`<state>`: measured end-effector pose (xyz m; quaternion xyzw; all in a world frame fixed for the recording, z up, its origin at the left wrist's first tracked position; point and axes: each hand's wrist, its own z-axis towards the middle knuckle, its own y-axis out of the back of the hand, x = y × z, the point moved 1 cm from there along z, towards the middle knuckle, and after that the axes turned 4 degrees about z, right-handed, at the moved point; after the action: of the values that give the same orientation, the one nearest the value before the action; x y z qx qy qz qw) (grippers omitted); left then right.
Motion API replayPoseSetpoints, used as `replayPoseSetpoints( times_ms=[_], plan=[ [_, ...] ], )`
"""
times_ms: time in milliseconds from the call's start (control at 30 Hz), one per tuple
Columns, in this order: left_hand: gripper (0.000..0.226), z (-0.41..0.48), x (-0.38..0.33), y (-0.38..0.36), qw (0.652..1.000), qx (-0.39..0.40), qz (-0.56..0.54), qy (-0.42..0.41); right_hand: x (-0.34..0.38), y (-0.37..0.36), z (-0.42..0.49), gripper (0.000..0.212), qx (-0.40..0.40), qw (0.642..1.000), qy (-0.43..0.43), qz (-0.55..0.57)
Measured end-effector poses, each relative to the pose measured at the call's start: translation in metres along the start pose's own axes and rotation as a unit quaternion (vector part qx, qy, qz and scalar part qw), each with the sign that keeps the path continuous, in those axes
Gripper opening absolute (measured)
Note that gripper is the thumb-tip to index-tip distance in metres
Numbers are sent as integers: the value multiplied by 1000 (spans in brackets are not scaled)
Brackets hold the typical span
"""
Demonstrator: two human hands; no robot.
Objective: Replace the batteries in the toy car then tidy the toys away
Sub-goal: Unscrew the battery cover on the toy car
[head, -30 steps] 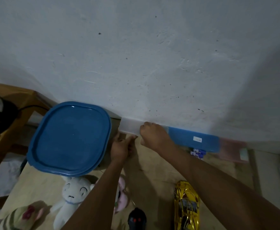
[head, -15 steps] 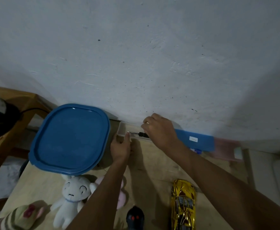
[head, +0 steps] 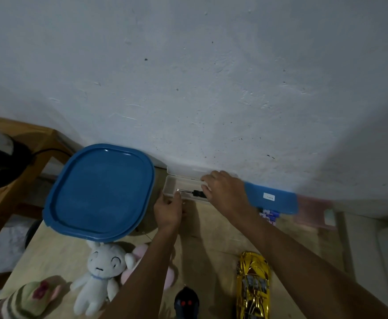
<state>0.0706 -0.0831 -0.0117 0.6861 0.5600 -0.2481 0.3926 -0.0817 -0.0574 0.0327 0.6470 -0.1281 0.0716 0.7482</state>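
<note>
Toy car [head: 254,286]: gold, lower right of frame, roof up on the tabletop [head: 211,238], neither hand on it. Reads as light hard plastic with a slick shiny shell, stiff, small parts breakable. Best taken across the body sides, then flipped for the battery hatch. The underside is not in view.

Clear case [head: 173,184]: frame centre against the wall, lid open and leaning back. Holds one screwdriver [head: 189,192], thin metal shaft pointing left, black handle to the right. It is small, rigid and light, and should be taken by the handle. Left hand [head: 168,209] pinches the case's near wall, steadying it. Right hand [head: 225,192] reaches in, fingers curled over the handle end. The handle is covered, so I cannot tell if it is actually gripped.

Blue case [head: 278,200]: right of the clear one, lid shut, white label, contents unseen. Battery pack [head: 269,215] lies just in front of it, partly behind the right forearm. Pinkish case [head: 315,208] further right is blurred.

Blue-lidded tub [head: 100,192]: left of centre, lid on, contents hidden, probably where the toys go.

Loose on the tabletop:
- white rabbit plush [head: 100,272]
- pink plush [head: 138,250] beside it
- striped plush [head: 27,298] at lower left
- dark remote [head: 186,303] at bottom centre
</note>
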Motion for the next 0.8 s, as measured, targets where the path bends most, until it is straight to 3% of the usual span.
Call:
replayPoseSetpoints(
  times_ms=[100,300,400,500,600,700,800],
  plan=[
    [27,1,1,1,1000,-3,-1,-2,2,-8,0,28,115,993,-27,14],
    [24,1,3,0,1000,-2,12,-12,-1,-20,19,19,218,974,-62,2],
    [29,2,1,1,1000,6,10,2,1,-12,15,20,195,979,-55,15],
    [32,3,-1,1,1000,13,5,16,2,10,-7,23,139,982,-86,98],
    [36,-4,-6,3,999,17,-5,32,-8,37,-53,28,81,965,-173,179],
    [56,-21,-8,1,999,15,-1,31,-30,49,-114,26,47,943,-269,193],
    [64,-61,-4,-6,999,7,30,-29,-55,43,-173,18,30,911,-363,194]
  ],
)
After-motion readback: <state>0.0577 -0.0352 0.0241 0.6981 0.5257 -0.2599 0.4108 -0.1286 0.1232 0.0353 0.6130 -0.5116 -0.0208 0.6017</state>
